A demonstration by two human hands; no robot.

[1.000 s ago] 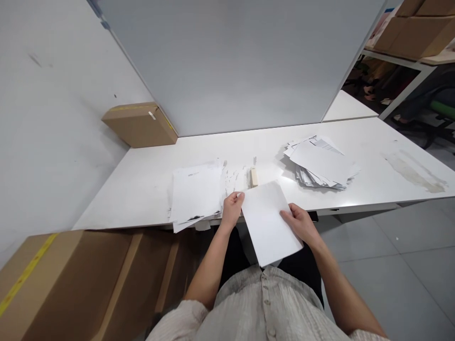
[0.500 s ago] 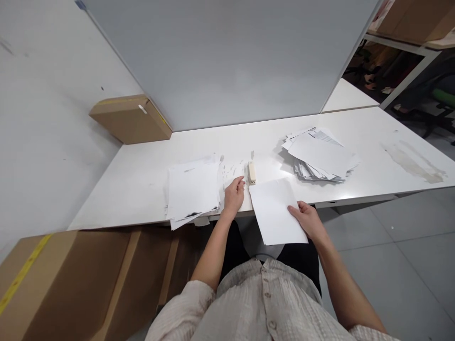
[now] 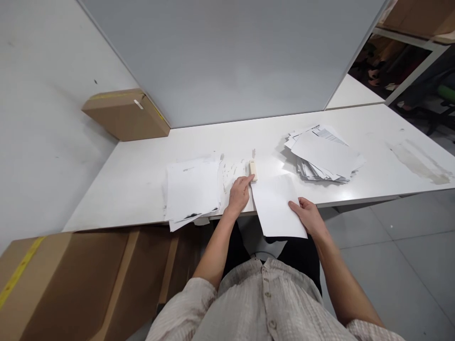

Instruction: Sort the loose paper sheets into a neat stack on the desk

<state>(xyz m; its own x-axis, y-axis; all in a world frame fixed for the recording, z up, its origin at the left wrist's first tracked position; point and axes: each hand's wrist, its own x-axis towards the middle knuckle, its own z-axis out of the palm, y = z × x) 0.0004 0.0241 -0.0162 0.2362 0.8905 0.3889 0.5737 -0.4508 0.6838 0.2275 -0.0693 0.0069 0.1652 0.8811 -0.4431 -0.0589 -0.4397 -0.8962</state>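
Note:
My right hand [image 3: 306, 214] pinches the right edge of white paper [image 3: 277, 208], thumb on top; whether it is one sheet or more I cannot tell. The paper's far left corner meets the front end of a small cream stapler [image 3: 253, 170] on the desk. My left hand [image 3: 241, 192] reaches over from the left with its index finger stretched out onto the stapler's near end. Its other fingers are partly hidden. A neater stack of papers [image 3: 194, 189] lies left of my left hand, and a messy pile of papers [image 3: 325, 154] lies to the far right.
The white desk [image 3: 124, 189] ends in front against a grey partition [image 3: 231, 61]. A cardboard box [image 3: 124, 116] leans at the back left corner. Large cardboard boxes [image 3: 67, 284] stand below the desk's left front edge.
My left hand has moved forward and right, and its index finger now touches the stapler. The paper in my right hand has shifted slightly forward, toward the stapler.

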